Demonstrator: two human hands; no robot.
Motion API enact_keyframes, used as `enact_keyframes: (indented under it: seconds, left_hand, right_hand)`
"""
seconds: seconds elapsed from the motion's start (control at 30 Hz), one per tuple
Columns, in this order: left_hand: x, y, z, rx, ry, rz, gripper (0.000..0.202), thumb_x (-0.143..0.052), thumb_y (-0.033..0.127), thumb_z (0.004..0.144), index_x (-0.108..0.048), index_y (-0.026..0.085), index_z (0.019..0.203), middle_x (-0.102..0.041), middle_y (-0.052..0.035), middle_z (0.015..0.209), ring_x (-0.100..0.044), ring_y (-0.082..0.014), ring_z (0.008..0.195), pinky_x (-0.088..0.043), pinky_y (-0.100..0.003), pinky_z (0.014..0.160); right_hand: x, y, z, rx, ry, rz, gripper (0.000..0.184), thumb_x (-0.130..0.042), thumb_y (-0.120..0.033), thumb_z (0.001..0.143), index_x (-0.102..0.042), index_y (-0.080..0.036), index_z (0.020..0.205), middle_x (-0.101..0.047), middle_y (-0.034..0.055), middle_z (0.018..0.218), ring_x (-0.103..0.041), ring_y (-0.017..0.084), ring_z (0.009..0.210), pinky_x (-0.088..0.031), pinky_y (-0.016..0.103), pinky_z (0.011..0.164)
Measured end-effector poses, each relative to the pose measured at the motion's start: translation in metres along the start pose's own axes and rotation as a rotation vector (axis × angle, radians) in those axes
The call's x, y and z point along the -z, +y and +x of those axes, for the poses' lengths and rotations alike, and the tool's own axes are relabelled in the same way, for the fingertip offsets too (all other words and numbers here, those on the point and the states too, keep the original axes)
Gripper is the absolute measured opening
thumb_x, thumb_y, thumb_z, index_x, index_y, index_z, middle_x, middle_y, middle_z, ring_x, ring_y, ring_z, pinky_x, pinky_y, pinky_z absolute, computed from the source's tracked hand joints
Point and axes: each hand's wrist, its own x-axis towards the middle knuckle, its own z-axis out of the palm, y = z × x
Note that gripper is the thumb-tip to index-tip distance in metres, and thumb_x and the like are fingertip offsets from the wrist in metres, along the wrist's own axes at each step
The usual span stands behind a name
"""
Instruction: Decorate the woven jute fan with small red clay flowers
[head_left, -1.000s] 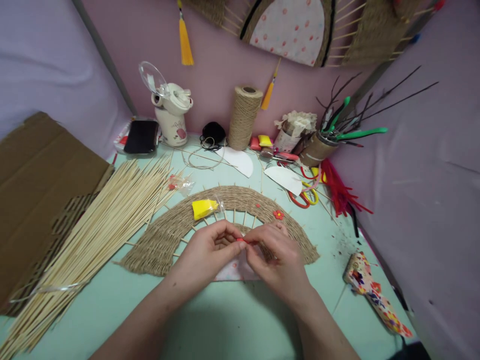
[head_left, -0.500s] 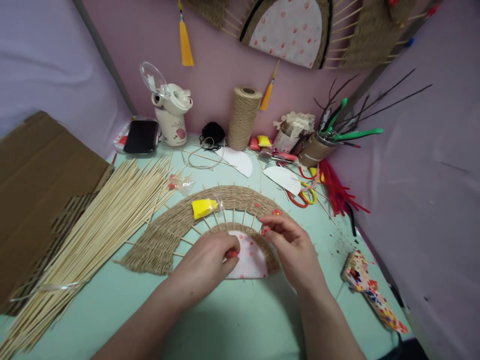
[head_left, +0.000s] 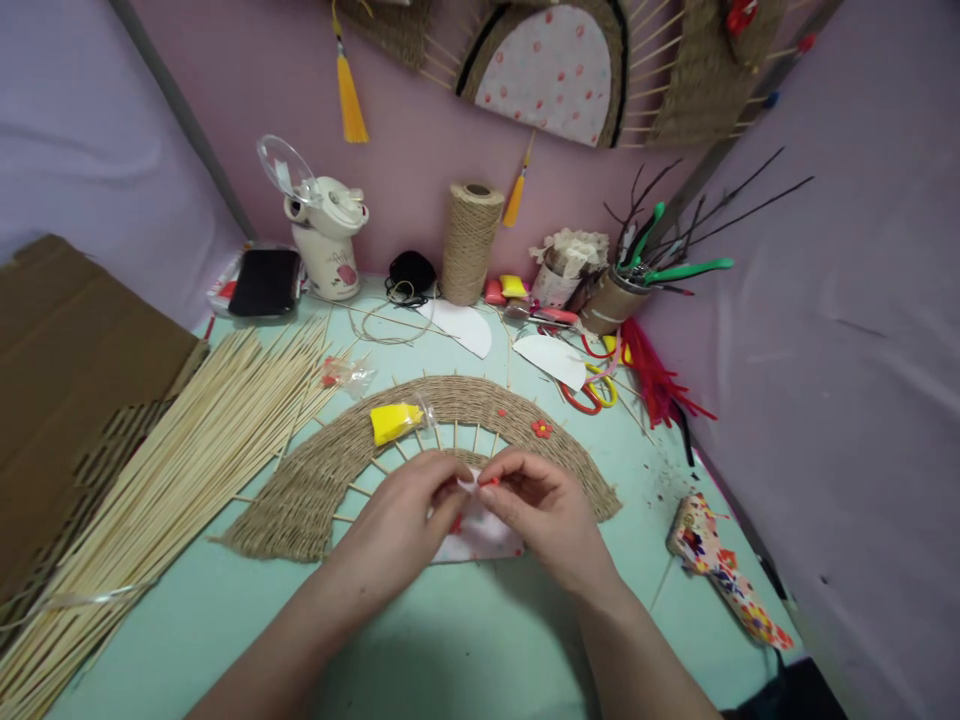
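My left hand [head_left: 416, 500] is closed, with a bit of red modelling clay [head_left: 456, 523] showing under its fingers. Close beside it, my right hand [head_left: 536, 505] pinches a smaller lump of red clay between thumb and fingertips. The fingertips of both hands almost meet above the dotted white half-circle [head_left: 480, 543] of a woven twine fan [head_left: 300, 510]. On the fan's right side sit a red clay flower [head_left: 541, 428] with a yellow centre and a small red dot [head_left: 502, 412]. A yellow clay packet [head_left: 395, 423] lies on its left side.
Bamboo sticks [head_left: 180, 450] and cardboard [head_left: 75, 340] lie on the left. A twine spool [head_left: 471, 245], a white flowered jug [head_left: 328, 240], paper half-circles [head_left: 551, 360] and scissors [head_left: 589, 393] are at the back. A flower-patterned glue gun [head_left: 724, 570] rests at the right.
My hands have come together, the right moving left and slightly down toward the left. The flower, partly covered before, now shows fully. The whole view has shifted slightly.
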Motion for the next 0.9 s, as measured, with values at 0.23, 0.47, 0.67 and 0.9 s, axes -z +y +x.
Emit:
enact_keyframes:
  seconds: [0.23,0.47,0.67,0.9]
  left_hand:
    - [-0.01,0.02,0.003,0.354,0.154,-1.416,0.046,-0.047,0.054,0.09,-0.055,0.019,0.12,-0.062,-0.0121,0.122,-0.058,-0.024,0.119,-0.044,-0.038,0.102]
    - [-0.004,0.013,0.002,0.391,0.173,-1.658,0.06,-0.05,0.058,0.088,-0.048,0.019,0.133,-0.058,-0.0131,0.131,-0.057,-0.0253,0.123,-0.046,-0.038,0.102]
    - [-0.003,0.014,0.001,0.342,0.15,-1.689,0.06,-0.047,0.064,0.087,-0.05,0.022,0.13,-0.061,-0.0121,0.127,-0.059,-0.0285,0.119,-0.048,-0.045,0.099]
    - [-0.006,0.015,0.0,0.302,0.135,-1.669,0.059,-0.047,0.06,0.088,-0.051,0.018,0.129,-0.061,-0.0142,0.127,-0.057,-0.0255,0.122,-0.046,-0.039,0.102]
  right_hand:
    - [-0.028,0.01,-0.007,0.509,0.019,-0.419,0.017,-0.057,-0.019,0.092,-0.073,-0.023,0.097,-0.07,0.0041,0.086,-0.061,0.017,0.083,-0.05,0.034,0.076]
    - [-0.038,0.015,-0.012,0.636,-0.085,-0.792,0.03,-0.049,-0.023,0.095,-0.065,-0.02,0.12,-0.067,0.0086,0.109,-0.053,0.023,0.098,-0.045,0.041,0.084]
    - [-0.035,0.014,-0.013,0.566,-0.143,-0.908,0.051,-0.047,-0.043,0.094,-0.049,-0.018,0.139,-0.049,0.0131,0.14,-0.041,0.031,0.121,-0.036,0.052,0.098]
    - [-0.036,0.015,-0.013,0.599,-0.098,-0.783,0.033,-0.047,-0.022,0.096,-0.059,-0.024,0.126,-0.063,0.008,0.122,-0.052,0.023,0.11,-0.041,0.043,0.091]
